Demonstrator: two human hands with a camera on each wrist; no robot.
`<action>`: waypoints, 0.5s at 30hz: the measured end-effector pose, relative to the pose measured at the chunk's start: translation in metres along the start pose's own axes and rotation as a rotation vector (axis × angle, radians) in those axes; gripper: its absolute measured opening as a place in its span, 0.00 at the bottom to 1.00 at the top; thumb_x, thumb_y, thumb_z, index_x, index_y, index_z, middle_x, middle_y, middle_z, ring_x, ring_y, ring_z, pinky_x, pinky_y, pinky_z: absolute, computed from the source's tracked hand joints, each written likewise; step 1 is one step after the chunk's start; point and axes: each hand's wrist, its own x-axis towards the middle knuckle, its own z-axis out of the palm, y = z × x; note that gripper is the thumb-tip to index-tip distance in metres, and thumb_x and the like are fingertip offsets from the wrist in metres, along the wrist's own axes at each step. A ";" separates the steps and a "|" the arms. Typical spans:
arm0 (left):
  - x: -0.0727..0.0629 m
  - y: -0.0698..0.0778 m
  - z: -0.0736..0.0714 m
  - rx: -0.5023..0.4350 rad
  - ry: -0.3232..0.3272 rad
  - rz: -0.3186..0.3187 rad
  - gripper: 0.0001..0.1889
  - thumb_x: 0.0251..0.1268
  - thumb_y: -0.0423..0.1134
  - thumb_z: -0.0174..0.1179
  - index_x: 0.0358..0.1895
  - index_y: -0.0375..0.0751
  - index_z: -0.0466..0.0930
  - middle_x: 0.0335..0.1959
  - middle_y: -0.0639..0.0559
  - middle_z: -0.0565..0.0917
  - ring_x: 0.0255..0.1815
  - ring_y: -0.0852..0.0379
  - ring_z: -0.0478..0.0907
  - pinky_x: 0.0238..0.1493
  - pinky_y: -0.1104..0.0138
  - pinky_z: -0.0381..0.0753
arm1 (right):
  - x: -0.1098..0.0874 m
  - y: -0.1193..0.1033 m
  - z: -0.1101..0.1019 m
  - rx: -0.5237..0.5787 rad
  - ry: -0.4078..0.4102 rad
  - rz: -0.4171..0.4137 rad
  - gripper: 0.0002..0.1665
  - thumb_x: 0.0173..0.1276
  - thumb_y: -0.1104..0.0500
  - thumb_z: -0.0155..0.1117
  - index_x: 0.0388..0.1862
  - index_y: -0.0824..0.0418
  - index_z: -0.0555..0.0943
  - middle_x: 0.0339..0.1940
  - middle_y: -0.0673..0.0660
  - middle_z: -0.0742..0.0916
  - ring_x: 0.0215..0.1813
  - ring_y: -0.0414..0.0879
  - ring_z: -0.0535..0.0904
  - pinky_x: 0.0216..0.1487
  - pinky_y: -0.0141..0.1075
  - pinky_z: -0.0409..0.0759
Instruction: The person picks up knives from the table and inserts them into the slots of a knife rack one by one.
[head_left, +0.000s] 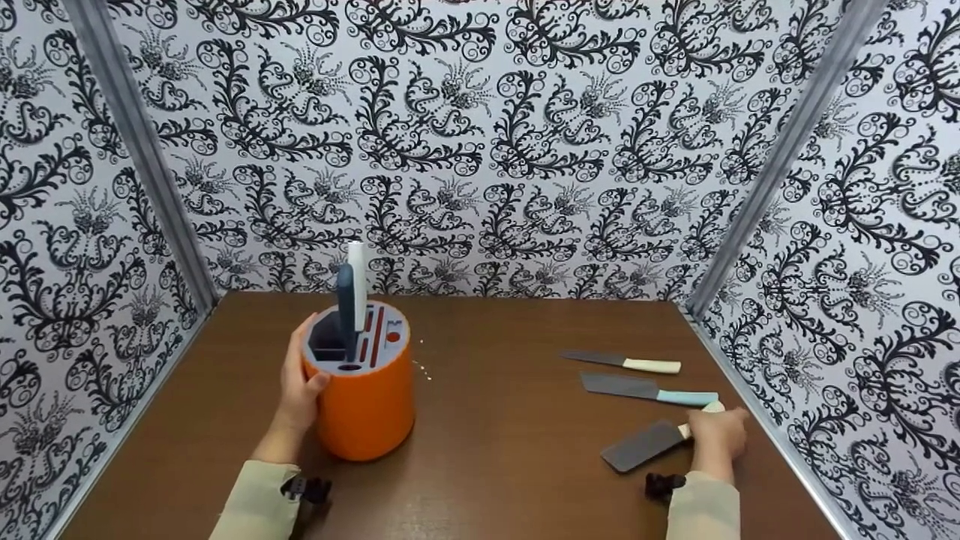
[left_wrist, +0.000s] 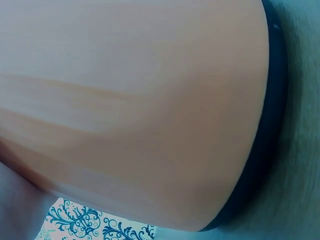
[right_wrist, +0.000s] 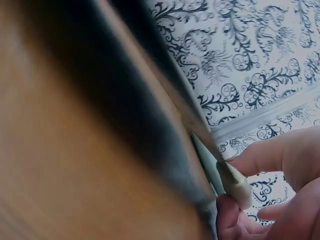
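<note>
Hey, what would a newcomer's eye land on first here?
Probably the bright orange knife holder on the brown table's left side, with the left hand holding it. The black-and-white scrolled wall behind would likely come next. Then, at the right, the right hand gripping a wide-bladed knife.

Three knives (head_left: 641, 446) and one table (head_left: 495, 442) are showing, and two handles (head_left: 358, 281) are sticking up from one knife block (head_left: 367, 416). One left hand (head_left: 300, 386), one right hand (head_left: 718, 433) and two sleeves (head_left: 257, 501) are appearing, and three patterned walls (head_left: 450, 142) are standing around.
</note>
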 end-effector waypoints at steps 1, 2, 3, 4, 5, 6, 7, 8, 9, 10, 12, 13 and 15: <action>0.000 0.000 0.000 -0.001 0.000 0.001 0.57 0.58 0.64 0.75 0.82 0.33 0.61 0.71 0.57 0.80 0.66 0.60 0.79 0.68 0.74 0.76 | 0.000 0.000 -0.001 0.006 -0.008 -0.003 0.52 0.67 0.55 0.65 0.78 0.81 0.53 0.67 0.87 0.71 0.69 0.81 0.68 0.75 0.65 0.68; 0.000 0.000 0.000 -0.002 -0.001 0.001 0.57 0.58 0.64 0.75 0.82 0.33 0.61 0.71 0.57 0.80 0.66 0.60 0.79 0.68 0.74 0.76 | 0.000 -0.001 -0.002 0.019 -0.015 -0.003 0.49 0.66 0.55 0.66 0.76 0.82 0.57 0.66 0.86 0.73 0.67 0.79 0.71 0.72 0.64 0.71; 0.000 -0.001 0.000 -0.002 -0.002 0.003 0.56 0.58 0.64 0.75 0.82 0.33 0.61 0.71 0.56 0.80 0.66 0.59 0.79 0.68 0.74 0.76 | 0.000 -0.001 -0.003 0.042 -0.022 -0.001 0.46 0.66 0.56 0.67 0.74 0.82 0.61 0.64 0.85 0.75 0.62 0.76 0.75 0.68 0.61 0.76; 0.000 -0.001 0.000 -0.004 -0.003 0.002 0.57 0.58 0.64 0.75 0.82 0.33 0.61 0.71 0.56 0.80 0.66 0.59 0.79 0.68 0.74 0.76 | 0.000 -0.002 -0.004 0.092 -0.030 0.009 0.43 0.66 0.58 0.67 0.71 0.82 0.65 0.61 0.83 0.76 0.56 0.72 0.79 0.62 0.58 0.81; 0.001 -0.001 0.000 -0.006 -0.003 0.003 0.57 0.58 0.64 0.75 0.82 0.33 0.61 0.71 0.56 0.80 0.66 0.59 0.79 0.68 0.74 0.76 | 0.001 -0.003 -0.004 0.172 -0.046 0.023 0.39 0.66 0.60 0.67 0.70 0.82 0.67 0.59 0.80 0.77 0.50 0.65 0.81 0.56 0.54 0.86; 0.001 -0.002 -0.001 -0.007 -0.002 0.003 0.57 0.58 0.64 0.75 0.82 0.33 0.61 0.71 0.56 0.79 0.66 0.59 0.79 0.68 0.74 0.76 | 0.001 -0.005 -0.004 0.257 -0.063 0.039 0.37 0.67 0.62 0.67 0.69 0.81 0.70 0.58 0.77 0.78 0.44 0.59 0.82 0.48 0.48 0.88; 0.001 -0.002 -0.001 -0.009 -0.002 0.004 0.56 0.58 0.64 0.75 0.82 0.33 0.61 0.72 0.56 0.79 0.67 0.59 0.78 0.69 0.74 0.76 | 0.002 -0.007 -0.005 0.340 -0.081 0.060 0.34 0.67 0.64 0.67 0.69 0.79 0.71 0.57 0.73 0.78 0.39 0.52 0.81 0.41 0.42 0.88; 0.001 -0.003 -0.001 -0.012 -0.001 0.004 0.57 0.57 0.64 0.75 0.82 0.34 0.61 0.72 0.56 0.79 0.67 0.59 0.78 0.69 0.73 0.75 | 0.002 -0.009 -0.006 0.421 -0.101 0.085 0.33 0.68 0.65 0.67 0.69 0.77 0.73 0.57 0.68 0.78 0.35 0.46 0.81 0.38 0.37 0.88; 0.001 -0.003 -0.001 -0.015 0.001 0.004 0.57 0.57 0.64 0.75 0.82 0.34 0.61 0.72 0.56 0.79 0.67 0.59 0.78 0.69 0.73 0.75 | 0.002 -0.011 -0.006 0.498 -0.118 0.108 0.30 0.69 0.65 0.67 0.67 0.75 0.74 0.57 0.64 0.77 0.33 0.41 0.80 0.36 0.33 0.88; 0.000 -0.004 -0.002 -0.017 0.003 0.005 0.57 0.56 0.65 0.76 0.82 0.34 0.61 0.72 0.56 0.79 0.68 0.59 0.77 0.69 0.73 0.75 | 0.002 -0.013 -0.008 0.560 -0.132 0.125 0.26 0.69 0.66 0.67 0.65 0.72 0.76 0.57 0.59 0.76 0.33 0.38 0.79 0.37 0.31 0.87; 0.000 -0.005 -0.002 -0.018 0.000 0.007 0.57 0.57 0.64 0.76 0.82 0.33 0.61 0.73 0.56 0.78 0.68 0.59 0.77 0.70 0.73 0.74 | 0.001 -0.017 -0.012 0.600 -0.166 0.130 0.14 0.71 0.63 0.68 0.54 0.62 0.81 0.54 0.52 0.75 0.33 0.35 0.78 0.39 0.29 0.86; 0.000 -0.005 -0.002 -0.020 -0.003 0.009 0.57 0.57 0.64 0.76 0.82 0.33 0.61 0.73 0.56 0.78 0.68 0.58 0.76 0.70 0.73 0.74 | 0.000 -0.018 -0.015 0.597 -0.189 0.122 0.08 0.71 0.62 0.68 0.48 0.58 0.82 0.52 0.49 0.75 0.34 0.34 0.78 0.40 0.29 0.86; 0.000 -0.005 -0.003 -0.021 -0.006 0.011 0.57 0.57 0.64 0.76 0.82 0.33 0.61 0.73 0.56 0.78 0.68 0.59 0.77 0.69 0.73 0.75 | -0.002 -0.022 -0.021 0.597 -0.269 0.086 0.04 0.74 0.59 0.67 0.44 0.52 0.82 0.45 0.43 0.79 0.35 0.33 0.79 0.43 0.28 0.86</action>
